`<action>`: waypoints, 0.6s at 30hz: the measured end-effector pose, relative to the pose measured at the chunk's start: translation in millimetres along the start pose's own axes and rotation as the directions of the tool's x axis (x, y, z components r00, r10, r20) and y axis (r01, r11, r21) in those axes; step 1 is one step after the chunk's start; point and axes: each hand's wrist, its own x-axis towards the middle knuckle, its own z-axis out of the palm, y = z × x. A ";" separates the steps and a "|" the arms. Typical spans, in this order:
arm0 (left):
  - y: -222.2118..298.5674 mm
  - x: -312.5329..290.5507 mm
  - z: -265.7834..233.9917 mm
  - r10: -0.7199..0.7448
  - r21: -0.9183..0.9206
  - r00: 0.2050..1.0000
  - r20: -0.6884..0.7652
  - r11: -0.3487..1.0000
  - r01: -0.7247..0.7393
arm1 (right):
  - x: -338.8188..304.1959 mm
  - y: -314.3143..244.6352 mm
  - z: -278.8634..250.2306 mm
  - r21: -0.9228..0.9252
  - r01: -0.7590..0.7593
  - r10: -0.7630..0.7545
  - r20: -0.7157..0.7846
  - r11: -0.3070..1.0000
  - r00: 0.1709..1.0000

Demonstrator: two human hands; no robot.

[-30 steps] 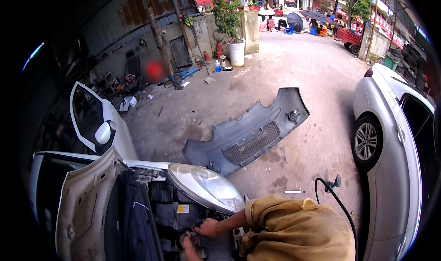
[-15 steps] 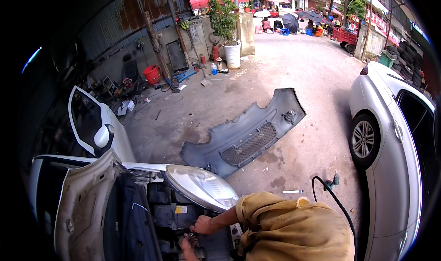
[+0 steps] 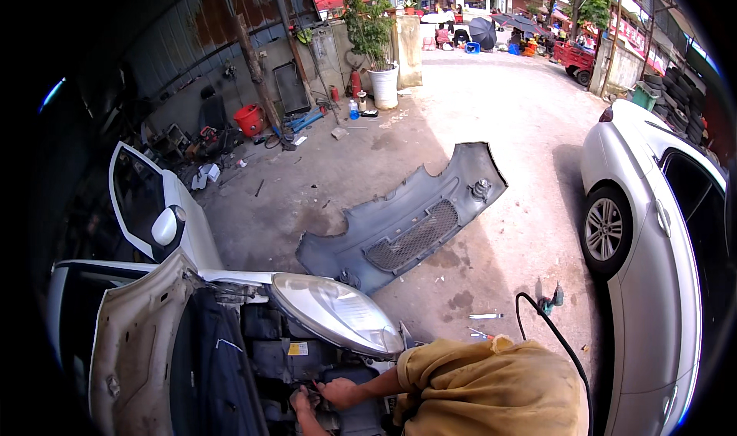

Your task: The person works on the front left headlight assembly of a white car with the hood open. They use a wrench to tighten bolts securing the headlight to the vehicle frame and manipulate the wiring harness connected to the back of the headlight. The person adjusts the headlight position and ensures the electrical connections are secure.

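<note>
Both my hands reach into the open front of a white car, beside its headlight. My right hand comes in from the right, below a tan sleeve, with its fingers closed. A small reddish bit shows at its fingertips, too small to name. Right beside it, my left hand rises from the lower edge with curled fingers among dark parts; what it grips is hidden. A dark plastic cover with a yellow label lies just beyond the hands. The raised hood stands to the left.
A removed grey bumper lies on the concrete ahead. A silver car stands at the right. A green power tool, a black hose and small tools are near my right side. An open car door stands at left.
My hands have drawn closer together, the right one slightly lower. The view has shifted a little, and small tools on the floor by the sleeve now show.
</note>
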 end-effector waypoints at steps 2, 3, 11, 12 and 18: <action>-17.9 12.4 -27.9 0.019 -0.034 1.000 0.004 0.999 -0.019 | -7.0 -17.3 -4.2 -0.017 0.030 -0.029 0.058 0.999 0.998; -28.6 17.2 -48.9 0.031 -0.057 0.999 -0.009 0.998 -0.031 | -10.8 -29.4 -7.6 -0.021 0.057 -0.055 0.089 0.998 0.994; 25.2 -69.6 27.3 0.041 0.111 0.999 -0.036 0.993 -0.037 | 16.0 29.2 -46.5 -0.514 0.277 -0.276 0.080 0.812 0.958; 22.2 -66.2 25.9 0.051 0.075 0.999 -0.008 0.996 -0.050 | 16.0 30.8 -42.2 -0.484 0.297 -0.265 0.136 0.823 0.955; -8.6 -30.4 5.3 0.156 -0.093 0.986 0.057 0.984 -0.151 | 2.6 9.6 -25.5 -0.361 0.341 -0.271 0.231 0.868 0.934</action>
